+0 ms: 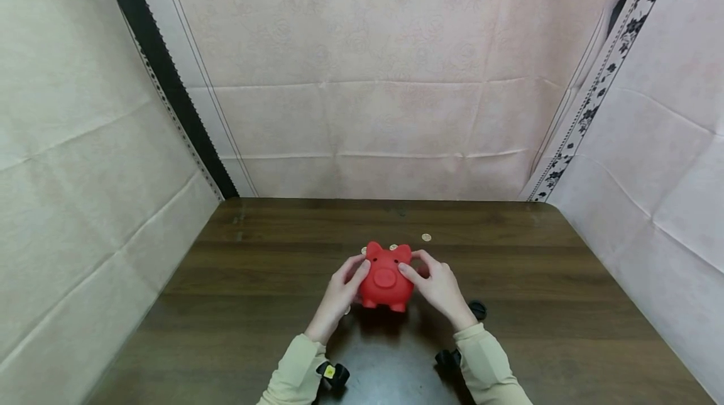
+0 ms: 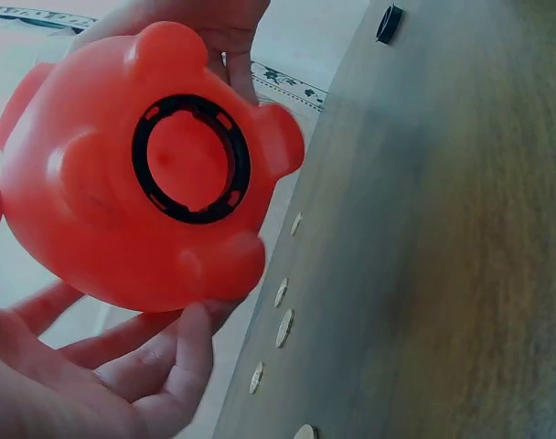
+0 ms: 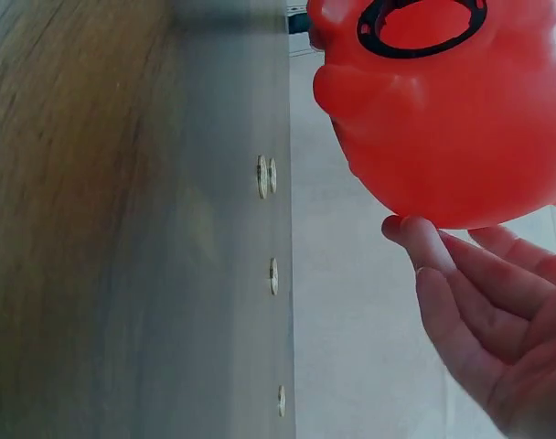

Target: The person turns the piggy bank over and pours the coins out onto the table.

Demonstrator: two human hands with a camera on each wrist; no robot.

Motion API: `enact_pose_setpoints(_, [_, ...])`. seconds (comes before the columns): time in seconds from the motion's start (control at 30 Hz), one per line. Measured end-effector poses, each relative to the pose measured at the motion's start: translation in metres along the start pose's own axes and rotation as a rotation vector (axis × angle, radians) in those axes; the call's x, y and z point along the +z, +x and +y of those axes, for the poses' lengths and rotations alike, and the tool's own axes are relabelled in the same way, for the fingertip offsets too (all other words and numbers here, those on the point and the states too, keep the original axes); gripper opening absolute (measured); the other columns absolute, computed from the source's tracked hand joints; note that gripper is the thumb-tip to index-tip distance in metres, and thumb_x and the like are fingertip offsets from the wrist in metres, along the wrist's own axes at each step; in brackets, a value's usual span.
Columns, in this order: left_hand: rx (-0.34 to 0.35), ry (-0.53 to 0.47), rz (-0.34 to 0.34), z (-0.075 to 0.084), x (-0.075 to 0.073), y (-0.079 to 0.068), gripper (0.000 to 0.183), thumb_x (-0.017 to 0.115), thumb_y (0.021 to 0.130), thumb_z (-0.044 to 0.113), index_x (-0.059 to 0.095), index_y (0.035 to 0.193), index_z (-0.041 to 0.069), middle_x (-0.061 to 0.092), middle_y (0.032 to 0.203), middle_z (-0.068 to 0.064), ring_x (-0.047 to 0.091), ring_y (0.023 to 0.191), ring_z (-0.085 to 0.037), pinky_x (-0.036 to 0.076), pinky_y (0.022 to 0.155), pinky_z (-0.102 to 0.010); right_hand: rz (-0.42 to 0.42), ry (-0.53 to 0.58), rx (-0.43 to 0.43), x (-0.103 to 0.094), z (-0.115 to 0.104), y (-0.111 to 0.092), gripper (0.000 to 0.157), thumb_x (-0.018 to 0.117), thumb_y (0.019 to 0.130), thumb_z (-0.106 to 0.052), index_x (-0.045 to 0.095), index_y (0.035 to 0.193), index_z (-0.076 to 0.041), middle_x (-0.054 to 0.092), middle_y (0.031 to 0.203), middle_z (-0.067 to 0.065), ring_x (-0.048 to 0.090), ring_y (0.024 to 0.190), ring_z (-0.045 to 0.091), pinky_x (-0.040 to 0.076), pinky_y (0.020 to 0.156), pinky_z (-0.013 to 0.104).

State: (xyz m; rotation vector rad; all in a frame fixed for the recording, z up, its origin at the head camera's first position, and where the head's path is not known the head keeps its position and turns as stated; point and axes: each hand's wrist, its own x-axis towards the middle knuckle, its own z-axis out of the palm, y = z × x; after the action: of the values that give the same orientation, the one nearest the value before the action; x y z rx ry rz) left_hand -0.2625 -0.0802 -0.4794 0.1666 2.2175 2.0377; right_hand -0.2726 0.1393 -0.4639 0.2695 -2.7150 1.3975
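Note:
A red piggy bank [image 1: 386, 295] is held up over the table, its snout facing me in the head view. My left hand [image 1: 339, 287] grips its left side, thumb on the front near the cheek. The right hand [image 1: 440, 284] holds the opposite side the same way. From below, the left wrist view shows a round hole in the belly, rimmed by a black ring [image 2: 140, 155]. Its short feet stand clear of the tabletop in that view. A black round cap [image 1: 477, 310] lies on the table beside my right wrist.
Several coins lie on the brown wooden table [image 1: 271, 254], among them one coin [image 1: 427, 237] behind the right hand and others partly hidden by the piggy bank. Pale cloth walls [image 1: 362, 109] enclose the table at the back and sides. Each wrist carries a small black camera [image 1: 337, 376].

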Motion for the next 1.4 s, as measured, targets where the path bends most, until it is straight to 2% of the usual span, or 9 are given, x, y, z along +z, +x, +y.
enact_pose_setpoints(0.17, [0.095, 0.007, -0.002, 0.003, -0.003, 0.0, 0.052, 0.062, 0.093, 0.041, 0.047, 0.141, 0.029, 0.051, 0.143, -0.007, 0.052, 0.127, -0.027, 0.053, 0.097, -0.044, -0.065, 0.106, -0.113, -0.005, 0.006, 0.001, 0.047, 0.068, 0.089, -0.036, 0.051, 0.131, -0.024, 0.07, 0.113, 0.007, 0.063, 0.095, 0.022, 0.055, 0.073, 0.032])
enact_pose_setpoints(0.33, [0.2, 0.04, -0.083, 0.003, -0.009, 0.0, 0.058, 0.066, 0.091, 0.032, 0.041, 0.143, 0.036, 0.044, 0.15, 0.0, 0.045, 0.135, -0.029, 0.045, 0.107, -0.048, -0.117, 0.172, -0.221, -0.012, 0.009, 0.0, 0.062, 0.075, 0.084, -0.027, 0.043, 0.138, -0.026, 0.058, 0.135, 0.012, 0.054, 0.119, 0.035, 0.057, 0.081, 0.041])
enact_pose_setpoints(0.47, [0.278, 0.051, -0.133, 0.004, -0.011, -0.001, 0.064, 0.068, 0.09, 0.023, 0.039, 0.144, 0.038, 0.032, 0.157, 0.009, 0.037, 0.143, -0.026, 0.036, 0.114, -0.049, -0.126, 0.178, -0.311, -0.015, 0.01, 0.0, 0.076, 0.08, 0.079, -0.022, 0.038, 0.142, -0.025, 0.051, 0.143, 0.011, 0.051, 0.127, 0.037, 0.055, 0.089, 0.042])
enact_pose_setpoints(0.7, [0.389, 0.038, -0.142, 0.005, -0.011, -0.004, 0.066, 0.07, 0.088, 0.016, 0.041, 0.145, 0.032, 0.024, 0.16, 0.011, 0.027, 0.148, -0.025, 0.032, 0.116, -0.048, -0.112, 0.2, -0.478, -0.016, 0.007, -0.002, 0.091, 0.082, 0.075, -0.012, 0.03, 0.149, -0.022, 0.038, 0.153, 0.004, 0.045, 0.136, 0.018, 0.048, 0.1, 0.023])
enact_pose_setpoints(0.87, [0.43, -0.021, -0.134, -0.001, -0.01, -0.007, 0.068, 0.071, 0.086, 0.013, 0.04, 0.145, 0.026, 0.023, 0.161, 0.009, 0.025, 0.149, -0.022, 0.036, 0.114, -0.031, -0.101, 0.209, -0.595, -0.015, 0.003, -0.007, 0.096, 0.082, 0.073, -0.005, 0.025, 0.151, -0.014, 0.03, 0.157, 0.009, 0.037, 0.139, 0.003, 0.039, 0.107, 0.017])
enact_pose_setpoints(0.97, [0.434, -0.059, -0.126, -0.008, -0.009, -0.008, 0.069, 0.071, 0.086, 0.011, 0.039, 0.146, 0.025, 0.022, 0.162, 0.008, 0.025, 0.149, -0.015, 0.034, 0.112, -0.02, -0.109, 0.204, -0.596, -0.015, -0.006, -0.011, 0.095, 0.08, 0.074, -0.001, 0.024, 0.15, -0.009, 0.028, 0.157, 0.013, 0.034, 0.14, 0.0, 0.037, 0.109, 0.015])
enact_pose_setpoints(1.13, [0.461, -0.075, -0.113, -0.012, -0.008, -0.01, 0.072, 0.071, 0.085, 0.009, 0.037, 0.147, 0.023, 0.02, 0.162, 0.009, 0.027, 0.147, -0.006, 0.032, 0.112, -0.017, -0.119, 0.224, -0.591, -0.019, -0.027, -0.021, 0.09, 0.078, 0.073, 0.007, 0.026, 0.146, 0.002, 0.027, 0.155, 0.022, 0.031, 0.139, -0.003, 0.035, 0.109, 0.014])
enact_pose_setpoints(1.27, [0.474, -0.062, -0.102, -0.009, -0.007, -0.01, 0.073, 0.071, 0.086, 0.011, 0.036, 0.148, 0.022, 0.02, 0.162, 0.01, 0.027, 0.148, -0.009, 0.032, 0.113, -0.02, -0.103, 0.232, -0.639, -0.02, -0.032, -0.022, 0.087, 0.077, 0.071, 0.01, 0.028, 0.143, 0.006, 0.026, 0.154, 0.027, 0.03, 0.14, -0.001, 0.037, 0.108, 0.015])
enact_pose_setpoints(1.4, [0.404, -0.085, -0.074, -0.007, -0.008, -0.008, 0.07, 0.07, 0.087, 0.013, 0.037, 0.147, 0.027, 0.03, 0.158, 0.007, 0.035, 0.144, -0.018, 0.037, 0.111, -0.021, -0.046, 0.17, -0.554, -0.019, -0.033, -0.021, 0.08, 0.08, 0.073, 0.002, 0.037, 0.141, 0.003, 0.038, 0.149, 0.022, 0.041, 0.132, 0.001, 0.046, 0.102, 0.022])
